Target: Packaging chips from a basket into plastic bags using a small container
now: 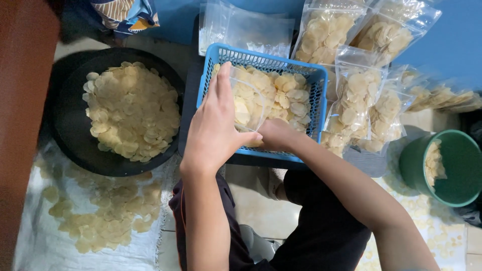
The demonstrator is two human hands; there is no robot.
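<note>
Head view, frame centre: left hand [213,125] and right hand [273,135] grip a clear plastic bag [248,108] part-filled with pale chips, held over blue basket [261,65]. Black basin [70,145] of chips left; filled bags [359,95] upper right.

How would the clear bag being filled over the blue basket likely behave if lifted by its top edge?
The clear bag is thin film that looks crumpled where the left hand holds it open, so it would probably sag and flop. It holds only a few chips, so it is likely light. The chips look thin and brittle, so squeezing may crack them. The right hand is at its lower end.
</note>
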